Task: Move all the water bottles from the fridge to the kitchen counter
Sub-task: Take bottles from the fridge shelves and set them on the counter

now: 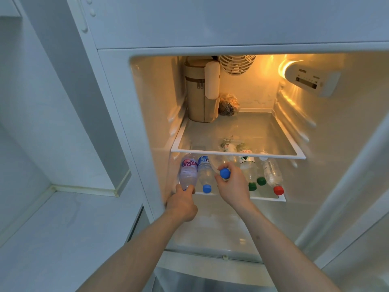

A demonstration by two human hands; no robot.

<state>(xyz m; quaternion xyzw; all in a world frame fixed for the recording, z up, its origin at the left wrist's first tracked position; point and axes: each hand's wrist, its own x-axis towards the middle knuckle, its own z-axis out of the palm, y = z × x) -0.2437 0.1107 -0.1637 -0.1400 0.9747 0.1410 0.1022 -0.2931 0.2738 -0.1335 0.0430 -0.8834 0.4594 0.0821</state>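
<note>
Both hands [182, 202] [232, 187] grip lying bottles [188, 173] [221, 165] — caps toward the camera.

Bare forearms, sleeveless, ringless hands [210, 192]

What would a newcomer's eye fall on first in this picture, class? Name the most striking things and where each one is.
The glowing fridge interior, with a row of water bottles lying on the lower shelf, caps toward the viewer. The left hand grips the pink-labelled bottle at the far left, while the right hand holds a blue-capped bottle beside it. A beige zipped bag stands on the upper shelf.
</note>
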